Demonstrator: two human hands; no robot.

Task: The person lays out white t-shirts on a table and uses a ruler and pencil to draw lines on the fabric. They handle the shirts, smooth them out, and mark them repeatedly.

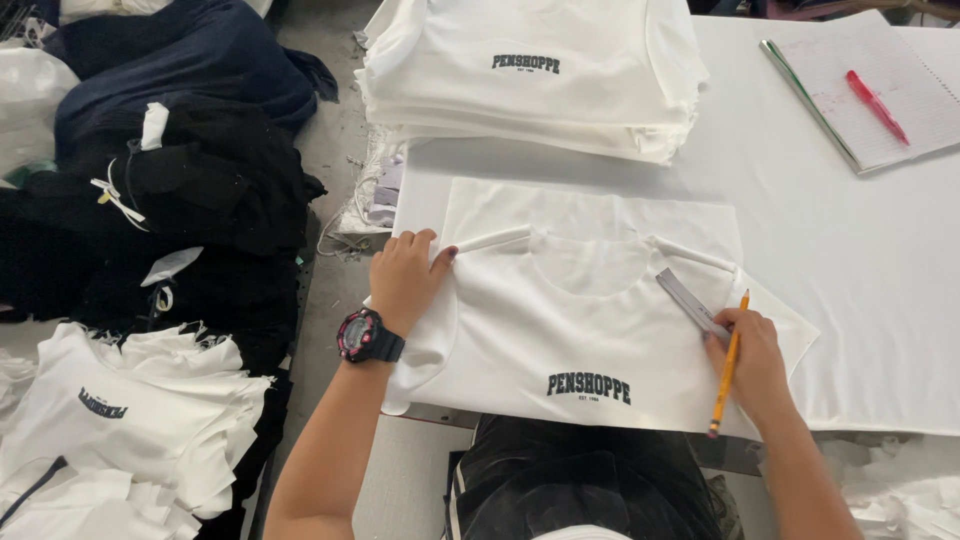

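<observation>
Left hand (pixel 405 278) flat, fingers released, pressing the shoulder of the white shirt piece (pixel 580 330) on the desk (pixel 850 250). Shirt's near hem hangs past desk edge, partly hidden. Right hand (pixel 752 362) fingers grasp a yellow pencil (pixel 728 368) and pin a grey ruler (pixel 692 305); ruler's lower end hidden under them.

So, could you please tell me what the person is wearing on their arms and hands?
Both forearms are bare, with no sleeves in view. The left hand has no glove or ring that shows; on its wrist sits a chunky black digital watch with a red-rimmed round face and a black strap. The right hand wears nothing visible.
</observation>
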